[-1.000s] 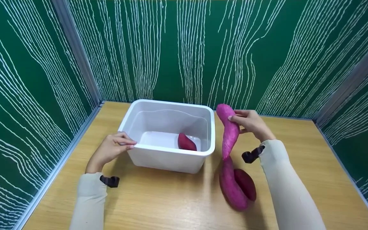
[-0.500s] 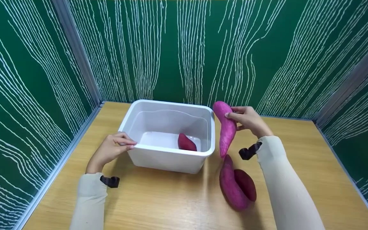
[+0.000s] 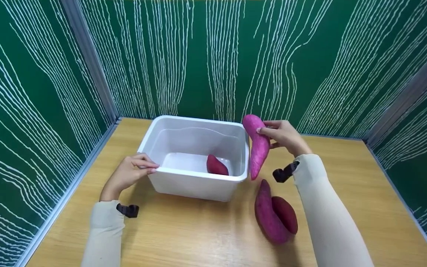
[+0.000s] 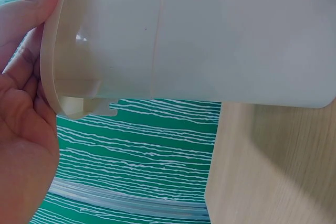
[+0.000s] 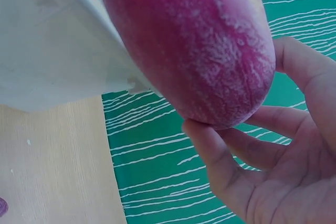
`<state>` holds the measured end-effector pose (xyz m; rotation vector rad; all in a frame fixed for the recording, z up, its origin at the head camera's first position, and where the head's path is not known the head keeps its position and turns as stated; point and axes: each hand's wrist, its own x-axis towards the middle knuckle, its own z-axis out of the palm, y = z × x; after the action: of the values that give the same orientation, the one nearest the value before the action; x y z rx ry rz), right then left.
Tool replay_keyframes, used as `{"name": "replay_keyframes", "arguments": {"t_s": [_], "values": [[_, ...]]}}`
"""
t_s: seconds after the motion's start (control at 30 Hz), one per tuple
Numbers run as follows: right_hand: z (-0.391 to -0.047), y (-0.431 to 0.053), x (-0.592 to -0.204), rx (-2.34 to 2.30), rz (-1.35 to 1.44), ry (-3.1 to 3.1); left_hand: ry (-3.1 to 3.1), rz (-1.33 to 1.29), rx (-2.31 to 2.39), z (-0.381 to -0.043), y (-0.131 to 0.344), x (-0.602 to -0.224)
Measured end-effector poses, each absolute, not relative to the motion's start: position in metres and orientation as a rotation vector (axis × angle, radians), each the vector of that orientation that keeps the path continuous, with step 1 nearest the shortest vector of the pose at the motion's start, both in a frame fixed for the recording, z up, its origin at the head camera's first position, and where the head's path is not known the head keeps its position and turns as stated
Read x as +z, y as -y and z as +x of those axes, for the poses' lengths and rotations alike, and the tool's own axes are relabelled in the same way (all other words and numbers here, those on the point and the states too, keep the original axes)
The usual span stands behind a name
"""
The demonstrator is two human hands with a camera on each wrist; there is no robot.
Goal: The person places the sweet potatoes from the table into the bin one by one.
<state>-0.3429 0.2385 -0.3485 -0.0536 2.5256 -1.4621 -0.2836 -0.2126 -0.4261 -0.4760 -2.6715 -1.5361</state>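
Right hand (image 3: 285,138) holds pink tuber (image 3: 258,152) — beside tub (image 3: 195,187).

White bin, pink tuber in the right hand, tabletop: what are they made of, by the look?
White bin: likely moulded plastic, smooth, faintly glossy; rounded corners, one-piece rim.
Pink tuber: sweet potato flesh and skin, or a painted replica, can't tell; slight sheen, pale mottling.
Tabletop: wood or wood-look laminate, satin; fine grain, soft reflections.

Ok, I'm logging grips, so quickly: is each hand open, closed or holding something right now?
Left hand: closed on the rim of the white bin.
Right hand: holding the bright pink sweet potato.
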Motion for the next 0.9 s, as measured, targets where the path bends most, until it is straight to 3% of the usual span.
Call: {"name": "replay_keyframes", "arguments": {"t_s": [0.9], "values": [[-0.35, -0.204, -0.342, -1.545, -0.091, -2.48, 2.659, -0.472, -1.534, -0.285, 0.214, -0.429]]}}
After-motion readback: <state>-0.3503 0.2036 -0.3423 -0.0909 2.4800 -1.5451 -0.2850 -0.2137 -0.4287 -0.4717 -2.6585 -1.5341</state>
